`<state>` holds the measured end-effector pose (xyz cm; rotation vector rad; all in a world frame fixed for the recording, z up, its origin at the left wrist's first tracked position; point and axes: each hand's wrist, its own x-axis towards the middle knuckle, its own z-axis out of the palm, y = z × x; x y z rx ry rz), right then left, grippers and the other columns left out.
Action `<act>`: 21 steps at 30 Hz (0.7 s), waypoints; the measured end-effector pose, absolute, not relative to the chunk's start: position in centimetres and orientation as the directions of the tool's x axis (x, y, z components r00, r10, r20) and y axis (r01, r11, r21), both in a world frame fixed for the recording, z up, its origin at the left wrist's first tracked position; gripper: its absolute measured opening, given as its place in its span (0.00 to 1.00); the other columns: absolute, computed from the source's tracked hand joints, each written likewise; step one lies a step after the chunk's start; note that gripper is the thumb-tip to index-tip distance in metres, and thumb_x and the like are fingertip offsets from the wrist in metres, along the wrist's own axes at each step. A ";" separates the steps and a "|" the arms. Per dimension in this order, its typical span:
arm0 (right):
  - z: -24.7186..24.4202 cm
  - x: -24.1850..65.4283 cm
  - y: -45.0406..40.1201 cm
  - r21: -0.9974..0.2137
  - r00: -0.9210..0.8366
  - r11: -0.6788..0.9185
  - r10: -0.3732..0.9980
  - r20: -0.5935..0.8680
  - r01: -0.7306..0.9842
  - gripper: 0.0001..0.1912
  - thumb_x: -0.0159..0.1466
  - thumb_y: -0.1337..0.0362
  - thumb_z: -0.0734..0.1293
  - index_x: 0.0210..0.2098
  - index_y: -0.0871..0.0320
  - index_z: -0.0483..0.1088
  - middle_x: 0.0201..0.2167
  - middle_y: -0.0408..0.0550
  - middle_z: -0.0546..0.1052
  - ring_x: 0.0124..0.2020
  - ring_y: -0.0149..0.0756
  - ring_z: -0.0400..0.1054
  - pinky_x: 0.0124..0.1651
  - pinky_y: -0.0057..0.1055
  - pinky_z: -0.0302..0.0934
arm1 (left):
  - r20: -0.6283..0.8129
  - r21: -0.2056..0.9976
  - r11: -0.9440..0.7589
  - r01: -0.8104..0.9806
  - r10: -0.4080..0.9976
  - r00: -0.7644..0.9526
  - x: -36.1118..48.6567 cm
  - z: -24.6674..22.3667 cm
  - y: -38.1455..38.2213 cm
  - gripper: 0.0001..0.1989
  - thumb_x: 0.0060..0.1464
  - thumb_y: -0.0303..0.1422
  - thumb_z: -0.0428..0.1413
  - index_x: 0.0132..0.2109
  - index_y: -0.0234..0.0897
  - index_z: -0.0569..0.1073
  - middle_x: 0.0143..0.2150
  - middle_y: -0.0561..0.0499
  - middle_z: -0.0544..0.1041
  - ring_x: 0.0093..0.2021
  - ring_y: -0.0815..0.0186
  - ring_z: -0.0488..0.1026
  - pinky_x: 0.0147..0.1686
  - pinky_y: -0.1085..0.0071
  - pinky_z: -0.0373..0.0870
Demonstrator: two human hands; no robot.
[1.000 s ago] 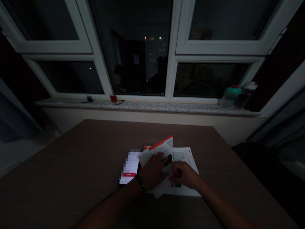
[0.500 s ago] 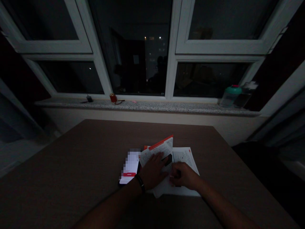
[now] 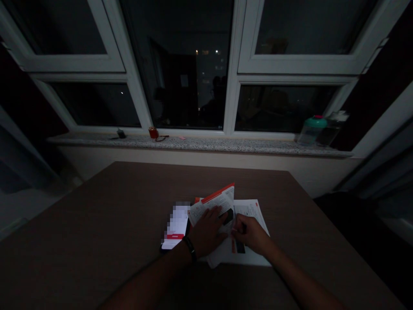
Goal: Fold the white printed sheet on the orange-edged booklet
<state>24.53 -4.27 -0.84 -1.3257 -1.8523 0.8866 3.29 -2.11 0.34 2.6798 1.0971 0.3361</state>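
An open booklet (image 3: 251,211) with white printed pages and orange marks lies on the brown table. One of its left pages stands at a slant, with an orange strip along its top edge. My left hand (image 3: 208,232) rests on that page, fingers spread, a dark band round the wrist. Beside the booklet's middle fold, my right hand (image 3: 247,230) has its fingers curled together against the paper; what they hold, if anything, is too dark to tell. A lit phone (image 3: 176,226) lies left of the booklet, its screen partly pixelated.
The brown table (image 3: 129,193) reaches to the wall under the window. On the speckled sill (image 3: 206,144) stand a red jar (image 3: 152,132), a small dark bottle (image 3: 121,133), glasses (image 3: 161,138) and a teal-lidded container (image 3: 312,129) with a clear bottle (image 3: 332,129) beside it.
My right hand has moved slightly up along the fold, away from me, uncovering a dark picture low on the page. My left hand stays in place.
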 end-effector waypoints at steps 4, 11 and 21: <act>-0.8 24.4 -4.4 -0.844 -0.293 0.243 0.950 0.107 0.478 0.12 0.53 0.69 0.70 0.23 0.56 0.60 0.19 0.35 0.63 0.22 0.27 0.55 0.24 0.23 0.48 | 0.127 0.286 -0.700 0.654 0.705 0.698 3.2 0.2 -2.1 0.31 0.62 0.39 0.54 0.68 0.42 0.54 0.70 0.41 0.53 0.70 0.51 0.49 0.65 0.48 0.48; -0.3 24.6 -5.0 -0.828 -0.466 0.329 0.880 0.094 0.454 0.11 0.51 0.68 0.72 0.23 0.57 0.64 0.22 0.37 0.69 0.24 0.28 0.61 0.26 0.23 0.52 | 0.134 0.274 -0.706 0.653 0.701 0.701 3.2 0.1 -2.0 0.32 0.61 0.38 0.55 0.68 0.42 0.53 0.69 0.41 0.54 0.69 0.50 0.50 0.65 0.48 0.49; -0.6 24.0 -4.3 -0.788 -0.231 0.265 0.960 0.160 0.555 0.09 0.55 0.70 0.67 0.25 0.56 0.60 0.20 0.36 0.66 0.23 0.29 0.60 0.26 0.24 0.51 | 0.160 0.276 -0.710 0.648 0.698 0.698 3.2 -0.1 -1.9 0.31 0.62 0.39 0.54 0.68 0.43 0.54 0.69 0.41 0.54 0.69 0.51 0.51 0.65 0.48 0.50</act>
